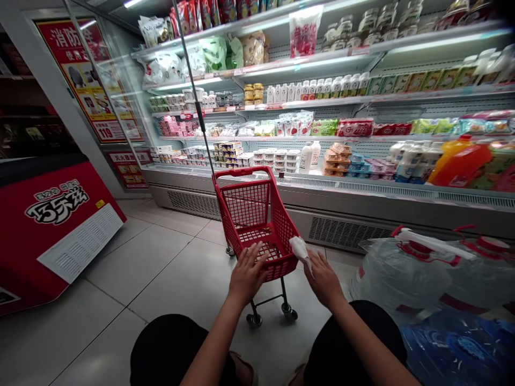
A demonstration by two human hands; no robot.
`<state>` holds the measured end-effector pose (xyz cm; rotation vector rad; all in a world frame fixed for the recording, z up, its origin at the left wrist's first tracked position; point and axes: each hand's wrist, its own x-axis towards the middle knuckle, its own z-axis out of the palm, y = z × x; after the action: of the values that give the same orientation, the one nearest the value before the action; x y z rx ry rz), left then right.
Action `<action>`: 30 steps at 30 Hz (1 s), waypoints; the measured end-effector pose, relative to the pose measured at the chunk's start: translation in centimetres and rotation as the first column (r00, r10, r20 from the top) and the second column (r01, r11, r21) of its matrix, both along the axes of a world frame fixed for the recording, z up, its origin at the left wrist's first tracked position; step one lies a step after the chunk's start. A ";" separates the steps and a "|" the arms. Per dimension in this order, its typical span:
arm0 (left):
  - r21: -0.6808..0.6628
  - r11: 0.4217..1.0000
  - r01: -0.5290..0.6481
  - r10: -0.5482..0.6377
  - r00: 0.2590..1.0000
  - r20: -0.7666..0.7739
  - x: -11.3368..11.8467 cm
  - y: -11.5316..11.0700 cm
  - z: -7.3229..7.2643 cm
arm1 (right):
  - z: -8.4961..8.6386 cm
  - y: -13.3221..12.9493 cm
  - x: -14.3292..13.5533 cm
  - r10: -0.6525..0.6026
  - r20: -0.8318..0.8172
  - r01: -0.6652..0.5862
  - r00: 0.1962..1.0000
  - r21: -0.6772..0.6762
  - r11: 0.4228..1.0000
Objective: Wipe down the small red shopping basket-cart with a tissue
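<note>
A small red plastic shopping cart (285,228) with grid sides stands in front of me on metal legs with casters, a tall pole rising from its far left corner. Over its near rim is my left hand (247,272), open and empty, fingers outstretched; whether it touches the rim I cannot tell. At the cart's near right corner my right hand (324,279) holds a crumpled white tissue (300,248) between thumb and fingers. The tissue lies against or just beside the red rim.
A refrigerated display (298,187) with shelves of dairy goods and drinks runs behind the cart. To the left stands a red freezer (52,230). Large water jugs (402,268) and a blue bottle pack (458,343) stand close on my right. Pale tiles (161,273) cover the floor.
</note>
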<state>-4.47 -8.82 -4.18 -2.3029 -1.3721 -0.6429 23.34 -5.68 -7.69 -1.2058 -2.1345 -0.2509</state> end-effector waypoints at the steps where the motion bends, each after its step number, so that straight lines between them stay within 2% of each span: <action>1: 0.021 1.000 -0.023 0.022 1.000 0.008 -0.4 0.2 0.0 | 0.0 0.3 0.2 -0.024 -0.017 0.024 1.000 -0.009 1.000; 3: 0.053 0.997 -0.055 0.055 0.998 0.017 -0.5 0.6 -0.2 | 0.0 0.2 -0.7 -0.053 -0.049 0.052 0.997 -0.016 0.998; 5: 0.075 0.993 -0.087 0.085 0.996 0.026 0.1 0.8 -0.6 | -0.1 -0.5 -3.2 -0.032 -0.065 0.032 0.997 0.001 0.999; 9: 0.087 0.989 -0.121 0.119 0.992 0.033 1.2 0.9 -0.9 | 0.1 -2.5 -7.5 0.125 -0.042 -0.124 0.991 0.024 0.992; 12: 0.070 0.996 -0.048 0.049 0.999 -0.011 0.2 0.7 -0.4 | 0.0 -2.6 -6.5 0.171 -0.025 -0.171 0.985 0.003 0.985; 15: 0.046 0.999 0.013 -0.011 0.999 -0.049 -1.1 0.6 0.0 | -0.2 -1.3 -3.1 0.084 -0.050 -0.085 0.995 -0.030 0.996; 17: 0.038 0.999 -0.008 0.010 0.999 -0.037 -1.1 0.5 -0.1 | -0.2 -0.7 -1.9 0.004 -0.078 -0.008 0.997 -0.054 0.998; 19: 0.031 0.998 -0.048 0.049 0.999 -0.011 -0.1 0.6 -0.4 | -0.2 -0.6 -2.4 -0.018 -0.089 0.013 0.996 -0.055 0.998; 23: 0.017 0.998 -0.068 0.068 0.998 0.009 2.6 0.8 -1.0 | -0.1 -2.0 -6.2 0.083 -0.080 -0.083 0.993 0.000 0.997; 25: 0.014 0.999 -0.052 0.052 0.999 -0.001 3.0 0.9 -0.8 | 0.0 -2.5 -7.0 0.109 -0.075 -0.108 0.991 0.016 0.994; 28: -0.003 1.000 0.015 -0.015 0.999 -0.048 2.2 1.3 0.2 | 0.1 -2.1 -5.4 0.118 -0.047 -0.117 0.992 0.021 0.993; 30: -0.012 1.000 0.004 -0.004 0.999 -0.044 1.4 1.6 0.9 | 0.2 -1.5 -3.8 0.101 -0.033 -0.100 0.994 0.012 0.995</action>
<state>-3.06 -7.27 -3.26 -2.3154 -1.3550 -0.5835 19.54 -7.17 -7.52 -1.0859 -2.1549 -0.1953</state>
